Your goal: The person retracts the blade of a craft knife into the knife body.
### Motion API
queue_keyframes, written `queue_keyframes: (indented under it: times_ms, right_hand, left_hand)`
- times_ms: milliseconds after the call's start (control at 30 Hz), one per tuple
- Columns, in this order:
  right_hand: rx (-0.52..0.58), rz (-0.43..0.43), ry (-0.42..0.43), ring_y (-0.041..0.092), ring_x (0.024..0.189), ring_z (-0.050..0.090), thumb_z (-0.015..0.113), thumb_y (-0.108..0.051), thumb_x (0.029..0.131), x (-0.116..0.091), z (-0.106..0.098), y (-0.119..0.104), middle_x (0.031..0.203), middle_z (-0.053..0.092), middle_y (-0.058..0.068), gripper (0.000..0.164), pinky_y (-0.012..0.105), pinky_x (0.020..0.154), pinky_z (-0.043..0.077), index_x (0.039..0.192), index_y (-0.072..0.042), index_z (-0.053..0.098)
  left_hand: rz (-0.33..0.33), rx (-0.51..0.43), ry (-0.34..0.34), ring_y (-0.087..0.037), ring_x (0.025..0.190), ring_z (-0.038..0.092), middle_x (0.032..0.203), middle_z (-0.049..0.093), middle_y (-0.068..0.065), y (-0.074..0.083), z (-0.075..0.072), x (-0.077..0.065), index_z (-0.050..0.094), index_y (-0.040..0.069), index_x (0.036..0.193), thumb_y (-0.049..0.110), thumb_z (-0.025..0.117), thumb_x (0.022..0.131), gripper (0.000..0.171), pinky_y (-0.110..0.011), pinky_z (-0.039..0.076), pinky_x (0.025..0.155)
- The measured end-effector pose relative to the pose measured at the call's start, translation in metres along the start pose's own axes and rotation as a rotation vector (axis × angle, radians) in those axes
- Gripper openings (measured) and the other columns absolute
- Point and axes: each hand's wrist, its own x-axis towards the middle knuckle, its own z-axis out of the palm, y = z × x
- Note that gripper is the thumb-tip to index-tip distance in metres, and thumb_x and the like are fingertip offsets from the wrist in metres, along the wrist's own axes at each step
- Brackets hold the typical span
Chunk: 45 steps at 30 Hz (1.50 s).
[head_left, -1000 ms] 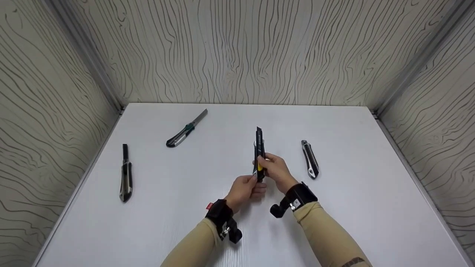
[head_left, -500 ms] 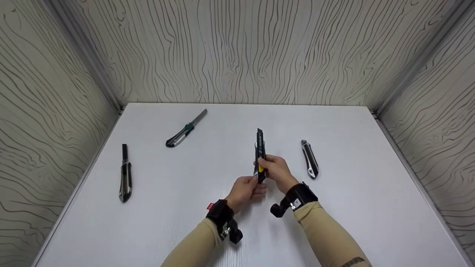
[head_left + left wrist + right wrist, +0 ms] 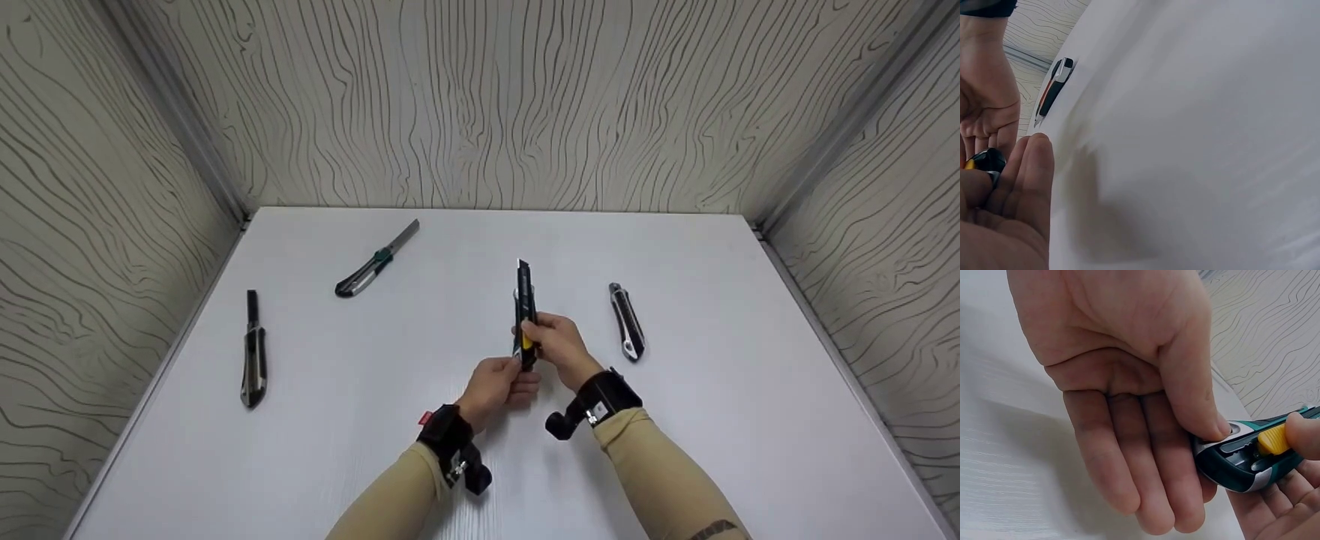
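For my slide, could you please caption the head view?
Left hand and right hand hold a yellow-slider utility knife.

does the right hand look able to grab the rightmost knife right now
Probably not while the right hand holds the centre knife, though nothing visible blocks its way to the rightmost knife.

Tan sleeves (image 3: 394, 487); black wristbands (image 3: 609, 394); red tag (image 3: 425, 418)

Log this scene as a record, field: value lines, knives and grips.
held knife: tip pointing away from the person
left grip: pinches held knife's butt end
right grip: holds held knife's handle, thumb on yellow slider
left knife: on white tabletop, blade extended
rear knife: on white tabletop, slanted, blade extended
right knife: on white tabletop, no long blade showing
back wall: wood-grain pattern
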Motion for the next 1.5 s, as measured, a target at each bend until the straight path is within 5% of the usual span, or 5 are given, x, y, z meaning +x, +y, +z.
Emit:
queue_keyframes:
  times_ms: [533,1500]
  right_hand:
    - [-0.02,0.004,0.004,0.016,0.099,0.062,0.059,-0.014,0.096,-0.001,0.0019,-0.001,0.12,0.069,0.011,0.033,0.028,0.083,0.049,0.127,-0.002,0.06]
    - [-0.014,-0.02,-0.033,0.023,0.117,0.061,0.057,-0.009,0.096,-0.0039,0.0023,-0.0008,0.13,0.063,0.017,0.041,0.038,0.098,0.047,0.136,0.0,0.052]
  left_hand:
    - [0.0,0.007,0.007,-0.029,0.098,0.071,0.108,0.071,-0.024,0.0031,-0.0026,-0.0021,0.057,-0.011,0.124,0.017,0.039,0.105,0.038,-0.037,0.057,0.087]
    - [-0.002,-0.004,0.02,-0.03,0.097,0.071,0.106,0.071,-0.024,0.0047,-0.0026,-0.0021,0.057,-0.013,0.123,0.015,0.04,0.104,0.038,-0.038,0.057,0.087]
